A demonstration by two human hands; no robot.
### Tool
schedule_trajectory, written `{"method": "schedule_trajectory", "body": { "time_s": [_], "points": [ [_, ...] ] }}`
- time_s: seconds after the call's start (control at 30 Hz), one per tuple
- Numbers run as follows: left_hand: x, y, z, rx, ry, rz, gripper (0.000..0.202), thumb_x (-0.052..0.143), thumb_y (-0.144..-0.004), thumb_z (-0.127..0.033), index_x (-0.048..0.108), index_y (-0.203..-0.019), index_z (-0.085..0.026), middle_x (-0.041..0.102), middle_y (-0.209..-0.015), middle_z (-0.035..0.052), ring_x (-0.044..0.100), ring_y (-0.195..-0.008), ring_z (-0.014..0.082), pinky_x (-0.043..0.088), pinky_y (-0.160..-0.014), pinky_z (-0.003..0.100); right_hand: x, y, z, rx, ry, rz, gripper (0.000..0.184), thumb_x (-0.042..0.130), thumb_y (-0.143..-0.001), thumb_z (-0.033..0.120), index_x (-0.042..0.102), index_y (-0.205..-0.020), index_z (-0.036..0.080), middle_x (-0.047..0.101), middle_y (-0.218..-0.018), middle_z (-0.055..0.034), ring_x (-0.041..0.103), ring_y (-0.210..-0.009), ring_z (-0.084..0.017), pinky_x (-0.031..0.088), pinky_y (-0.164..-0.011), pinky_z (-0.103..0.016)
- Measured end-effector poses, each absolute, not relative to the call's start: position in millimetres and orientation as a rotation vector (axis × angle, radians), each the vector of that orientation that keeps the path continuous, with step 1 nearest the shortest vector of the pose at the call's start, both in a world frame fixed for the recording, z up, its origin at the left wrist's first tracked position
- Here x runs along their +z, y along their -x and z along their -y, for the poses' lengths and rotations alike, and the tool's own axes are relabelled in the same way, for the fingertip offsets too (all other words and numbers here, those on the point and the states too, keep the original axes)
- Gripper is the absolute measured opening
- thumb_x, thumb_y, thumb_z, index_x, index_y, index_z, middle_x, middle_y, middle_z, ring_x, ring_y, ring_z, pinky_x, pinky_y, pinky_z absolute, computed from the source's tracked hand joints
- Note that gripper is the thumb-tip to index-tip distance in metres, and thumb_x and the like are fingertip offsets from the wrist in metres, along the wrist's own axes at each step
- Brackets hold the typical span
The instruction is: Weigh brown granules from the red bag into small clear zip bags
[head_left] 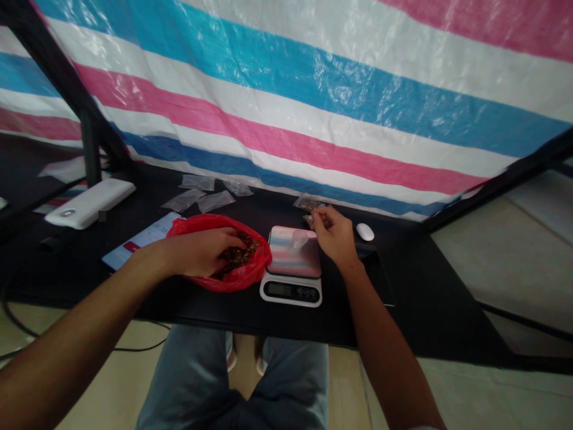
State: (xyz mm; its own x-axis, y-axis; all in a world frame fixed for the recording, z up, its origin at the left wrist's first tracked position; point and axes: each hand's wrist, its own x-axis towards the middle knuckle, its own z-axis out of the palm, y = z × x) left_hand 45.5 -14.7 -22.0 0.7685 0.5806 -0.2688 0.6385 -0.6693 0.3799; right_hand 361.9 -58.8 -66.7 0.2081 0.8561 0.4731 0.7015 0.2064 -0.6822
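My left hand [208, 248] reaches into an open red plastic bag [237, 285], where its fingers, partly hidden, lie apart on a heap of loose brown dried bits [244, 254]. A digital scale [293, 260] with a shiny square plate stands right beside that bag. Nothing sits on its plate, and its display is too dim to read. Beyond the scale's upper right corner, my right hand [333, 230] pinches a small clear plastic bag [308, 220] with brown bits inside. Another filled clear bag [308, 204] lies just behind these fingers.
Several flat clear zip bags [215, 201] lie at the back left. A blue-white printed sheet or box [134, 239] is partly under the red bag. Further left is a white device [89, 203]; at right, a white mouse [365, 232]. A striped plastic sheet [313, 107] hangs behind the black table.
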Motion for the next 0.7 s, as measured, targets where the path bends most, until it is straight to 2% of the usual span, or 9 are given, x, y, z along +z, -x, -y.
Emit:
{"method": "schedule_trajectory", "body": {
  "time_s": [0.1,0.3,0.5,0.7],
  "points": [
    [-27.6,-47.2,12.0,-0.197,-2.52,-0.964,0.051,0.071,-0.081,-0.023,0.074,-0.132,-0.023,0.067,-0.142,0.0136,0.068,-0.123,0.0315,0.052,-0.109,0.039,-66.0,-360.6,59.4,0.204,1.539,1.561,0.021,0.056,-0.093,0.035,0.073,-0.093,0.023,0.073,-0.075,-0.0026,0.07,-0.069,-0.02,0.052,-0.065,-0.031],
    [-34.2,-52.1,-0.3,-0.141,-2.608,-0.999,0.032,0.065,-0.09,-0.027,0.079,-0.119,-0.023,0.079,-0.121,0.0119,0.072,-0.114,0.0305,0.053,-0.103,0.039,-65.7,-360.8,59.4,0.199,1.537,1.585,0.021,0.057,-0.093,0.035,0.074,-0.093,0.022,0.075,-0.078,-0.0034,0.07,-0.07,-0.02,0.051,-0.066,-0.032],
    [-32.2,-54.0,-6.1,-0.1,-2.663,-1.43,0.033,0.051,-0.098,-0.032,0.081,-0.11,-0.022,0.081,-0.113,0.0126,0.075,-0.108,0.0315,0.056,-0.091,0.036,-65.7,-361.7,59.5,0.193,1.534,1.593,0.021,0.057,-0.093,0.034,0.074,-0.093,0.022,0.075,-0.077,-0.0033,0.071,-0.07,-0.021,0.051,-0.067,-0.033],
    [-36.5,-55.8,-5.1,-0.04,-2.602,-1.537,0.032,0.053,-0.095,-0.032,0.082,-0.103,-0.023,0.082,-0.107,0.0134,0.076,-0.103,0.0336,0.056,-0.084,0.037,-63.7,-360.2,60.8,0.184,1.54,1.639,0.022,0.056,-0.095,0.036,0.075,-0.093,0.024,0.074,-0.076,-0.0027,0.069,-0.068,-0.02,0.05,-0.066,-0.032]
  ]
}}
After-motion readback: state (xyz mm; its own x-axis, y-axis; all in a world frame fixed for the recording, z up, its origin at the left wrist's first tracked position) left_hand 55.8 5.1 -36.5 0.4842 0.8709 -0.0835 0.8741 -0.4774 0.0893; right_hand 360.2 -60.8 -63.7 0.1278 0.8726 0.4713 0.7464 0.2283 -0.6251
